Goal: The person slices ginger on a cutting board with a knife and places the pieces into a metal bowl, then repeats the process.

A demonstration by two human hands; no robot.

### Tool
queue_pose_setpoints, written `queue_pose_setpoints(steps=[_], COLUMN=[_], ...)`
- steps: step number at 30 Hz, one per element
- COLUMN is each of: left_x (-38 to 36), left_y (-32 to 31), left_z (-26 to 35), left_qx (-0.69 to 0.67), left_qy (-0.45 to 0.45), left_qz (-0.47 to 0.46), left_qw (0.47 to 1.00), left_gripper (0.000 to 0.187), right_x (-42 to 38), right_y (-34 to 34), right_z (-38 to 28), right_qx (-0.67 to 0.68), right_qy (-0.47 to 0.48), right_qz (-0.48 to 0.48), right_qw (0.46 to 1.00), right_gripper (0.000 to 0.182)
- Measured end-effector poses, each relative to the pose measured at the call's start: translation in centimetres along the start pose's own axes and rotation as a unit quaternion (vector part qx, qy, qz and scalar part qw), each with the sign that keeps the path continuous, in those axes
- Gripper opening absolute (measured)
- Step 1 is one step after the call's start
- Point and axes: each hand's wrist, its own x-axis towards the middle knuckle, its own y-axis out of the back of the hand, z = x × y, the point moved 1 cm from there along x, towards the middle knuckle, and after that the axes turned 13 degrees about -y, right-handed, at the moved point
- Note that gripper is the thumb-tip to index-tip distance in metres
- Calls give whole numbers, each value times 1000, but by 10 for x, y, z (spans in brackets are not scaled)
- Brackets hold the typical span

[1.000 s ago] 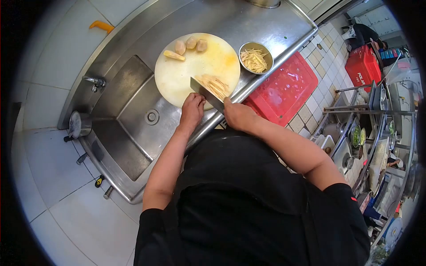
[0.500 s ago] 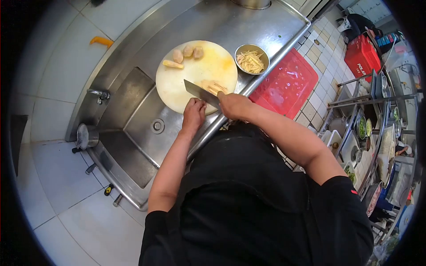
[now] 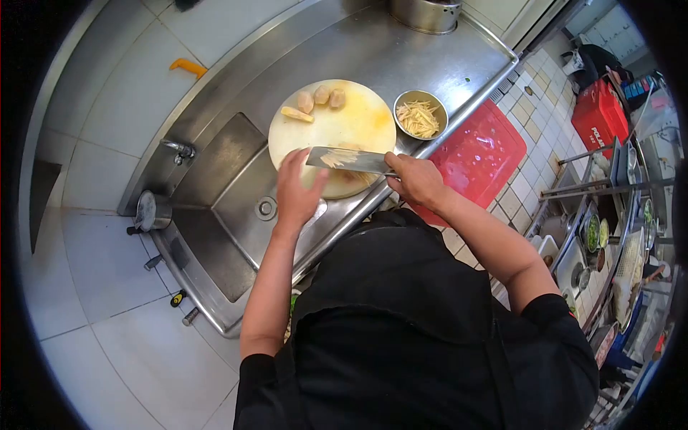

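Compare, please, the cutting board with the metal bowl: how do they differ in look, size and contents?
The cutting board is whitish with yellow stains; the metal bowl is silvery. 
The cutting board is broad and flat, while the metal bowl is smaller and hollow. 
The metal bowl shows only thin strips; the cutting board bears strips too, plus chunky pieces near its far edge. 
Both are round and rest on the steel sink unit.

The knife (image 3: 340, 159) partly hides pale strips (image 3: 363, 178), upper centre; the left hand (image 3: 295, 199) is blurred; the top edge crops a metal pot (image 3: 424, 20); far right, much on the rack (image 3: 609, 189) is indistinct.
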Motion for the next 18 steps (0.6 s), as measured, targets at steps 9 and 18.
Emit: queue_pose_setpoints(steps=[9, 18], left_x=[41, 62], left_y=[-66, -89], left_z=[9, -29], left_qx=[125, 164], left_qy=[57, 51], left_qz=[-370, -294], left_qw=[919, 940], left_gripper=[109, 101], right_x=[-4, -21], right_y=[4, 12], right_z=[13, 52], right_qx=[-22, -16], right_qy=[37, 65], right_qz=[-33, -59], right_qw=[999, 996], right_gripper=[38, 33])
